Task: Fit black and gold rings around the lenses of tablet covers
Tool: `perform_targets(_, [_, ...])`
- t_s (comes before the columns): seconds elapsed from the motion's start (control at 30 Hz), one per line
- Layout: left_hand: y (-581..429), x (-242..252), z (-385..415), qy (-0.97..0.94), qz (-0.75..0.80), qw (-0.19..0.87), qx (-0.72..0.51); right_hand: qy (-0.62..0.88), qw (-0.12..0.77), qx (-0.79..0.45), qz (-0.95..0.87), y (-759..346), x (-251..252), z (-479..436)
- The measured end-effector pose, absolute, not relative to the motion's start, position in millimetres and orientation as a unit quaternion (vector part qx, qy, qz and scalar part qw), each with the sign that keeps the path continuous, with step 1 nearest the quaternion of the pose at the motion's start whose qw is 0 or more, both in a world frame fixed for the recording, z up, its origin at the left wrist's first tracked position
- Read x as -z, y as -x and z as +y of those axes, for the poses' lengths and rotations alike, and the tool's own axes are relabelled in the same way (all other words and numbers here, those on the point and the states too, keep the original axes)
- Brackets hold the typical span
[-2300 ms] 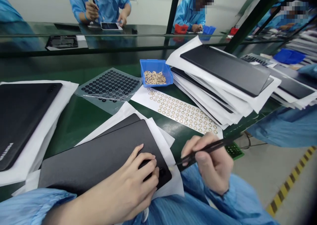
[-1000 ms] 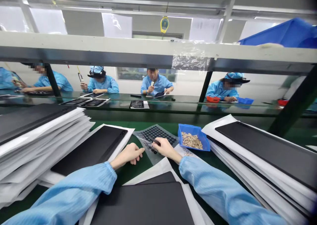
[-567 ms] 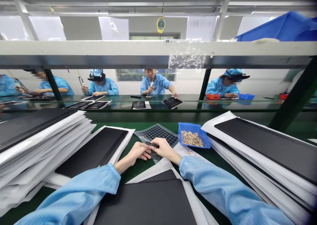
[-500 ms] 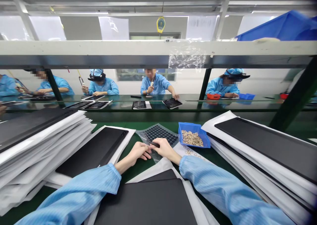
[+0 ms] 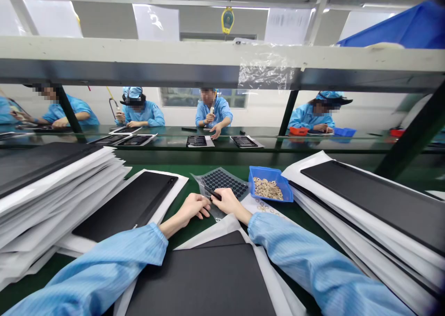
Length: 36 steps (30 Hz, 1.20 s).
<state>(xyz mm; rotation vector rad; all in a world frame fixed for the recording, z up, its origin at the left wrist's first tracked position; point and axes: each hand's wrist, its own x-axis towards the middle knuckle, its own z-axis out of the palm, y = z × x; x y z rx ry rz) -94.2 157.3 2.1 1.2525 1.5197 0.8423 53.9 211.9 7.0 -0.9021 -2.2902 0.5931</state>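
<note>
Two bare hands sit close together ahead of me over the worktop (image 5: 192, 228). I have the right hand (image 5: 227, 201) closed around dark tweezers (image 5: 212, 193), which slant forward and leftward from its fingers over a clear sheet of black dots (image 5: 225, 181). That sheet lies partly beneath the right hand and spreads out just beyond it. I see the left hand (image 5: 195, 206) with its fingers curled, their tips just beside the right hand; whether they pinch something small, I cannot tell. Beyond the right hand and to its right stands a blue bin (image 5: 266, 173) holding pale rings (image 5: 267, 189), and a white sheet (image 5: 251, 204) bearing more rings runs partly under the right forearm. On my side of both hands lies a dark tablet (image 5: 205, 283), with white paper (image 5: 227, 224) sticking out past its far edge. Left of the left hand I have another tablet (image 5: 128, 207) on paper, and a tall stack (image 5: 62, 200) farther left. Well right of the right hand rests a second stack (image 5: 371, 200), topped by a tablet.
</note>
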Motion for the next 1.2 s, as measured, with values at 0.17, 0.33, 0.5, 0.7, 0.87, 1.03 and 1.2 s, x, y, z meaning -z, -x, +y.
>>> perform_targets(0.17, [93,-7,155,-0.531,0.648,0.449,-0.311,0.352,0.299,-0.261,-0.848,-56,-6,214])
perform_targets(0.33, [91,-10,152,-0.545,0.682,0.406,-0.269,0.363,0.298,-0.339,-0.816,-61,-9,216])
perform_targets(0.5, [96,-18,153,-0.579,0.704,0.36,-0.2,0.362,0.299,-0.4,-0.787,-77,-41,204])
perform_targets(0.7, [96,-53,128,-0.666,0.689,0.251,-0.137,0.421,0.238,-0.475,-0.735,-142,-68,119])
perform_targets(0.87, [54,-65,67,-0.873,0.453,0.114,-0.144,0.476,0.235,-0.504,-0.682,-192,-38,32])
perform_targets(1.03, [20,-32,19,-0.948,0.232,0.202,-0.078,0.507,0.239,-0.546,-0.623,-201,-15,-14])
perform_targets(1.2, [17,-14,19,-0.946,0.238,0.198,-0.096,0.521,0.248,-0.537,-0.615,-195,-16,-22])
